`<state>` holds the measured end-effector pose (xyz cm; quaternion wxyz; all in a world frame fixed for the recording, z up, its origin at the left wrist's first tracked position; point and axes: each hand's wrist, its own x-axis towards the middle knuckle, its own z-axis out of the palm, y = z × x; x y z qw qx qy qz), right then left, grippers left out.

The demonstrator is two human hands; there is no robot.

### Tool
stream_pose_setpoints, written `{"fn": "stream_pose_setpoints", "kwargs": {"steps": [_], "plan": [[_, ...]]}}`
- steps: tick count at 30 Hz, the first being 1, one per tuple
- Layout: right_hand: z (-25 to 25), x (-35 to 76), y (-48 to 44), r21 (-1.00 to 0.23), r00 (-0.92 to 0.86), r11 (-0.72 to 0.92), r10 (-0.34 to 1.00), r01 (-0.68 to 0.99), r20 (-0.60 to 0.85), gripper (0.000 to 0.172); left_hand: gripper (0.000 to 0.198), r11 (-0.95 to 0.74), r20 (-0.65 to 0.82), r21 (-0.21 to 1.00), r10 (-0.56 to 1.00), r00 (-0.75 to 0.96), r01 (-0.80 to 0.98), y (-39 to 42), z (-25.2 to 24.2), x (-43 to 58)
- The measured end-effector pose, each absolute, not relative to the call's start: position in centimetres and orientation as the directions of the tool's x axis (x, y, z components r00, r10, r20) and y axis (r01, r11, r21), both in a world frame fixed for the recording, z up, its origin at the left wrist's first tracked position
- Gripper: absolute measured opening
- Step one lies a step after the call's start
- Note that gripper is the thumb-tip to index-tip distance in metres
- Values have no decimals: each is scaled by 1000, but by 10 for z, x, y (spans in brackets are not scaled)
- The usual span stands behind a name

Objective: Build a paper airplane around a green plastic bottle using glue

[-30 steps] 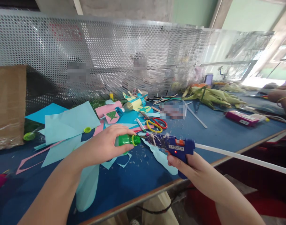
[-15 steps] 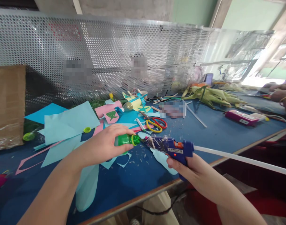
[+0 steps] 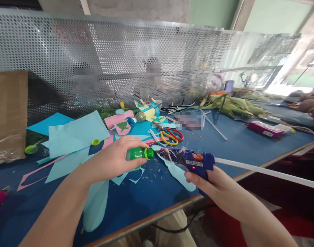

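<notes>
The left hand point(image 3: 115, 159) is wrapped around a green bottle point(image 3: 139, 153), held sideways just above the blue table point(image 3: 223, 147). The right hand point(image 3: 210, 183) grips a blue glue gun point(image 3: 191, 160), its tip at the bottle's mouth. Scissors point(image 3: 171, 136) lie just behind the gun.

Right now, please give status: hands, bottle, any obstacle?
Left hand grips green bottle. Right hand grips glue gun, nozzle close to bottle neck. Paper scraps below, nothing between.

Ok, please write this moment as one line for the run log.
left hand: holds green bottle | right hand: holds blue glue gun | gun tip: near bottle mouth, contact unclear
</notes>
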<state>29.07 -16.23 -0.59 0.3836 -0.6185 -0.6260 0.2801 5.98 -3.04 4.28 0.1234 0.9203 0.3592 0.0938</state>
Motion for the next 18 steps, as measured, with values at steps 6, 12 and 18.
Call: {"fn": "stream_pose_setpoints", "kwargs": {"steps": [6, 12, 18], "plan": [[-5, 292, -164, -826, 54, 88, 989, 557, 141, 38, 49, -706, 78, 306, 687, 722, 639, -31, 44, 61], [-3, 293, -168, -821, 56, 59, 992, 568, 110, 36, 48, -719, 91, 304, 675, 732, 625, -31, 43, 61], [-4, 294, -169, -808, 77, 69, 987, 585, 140, 36, 46, -715, 87, 304, 679, 729, 629, -31, 43, 61]]}}
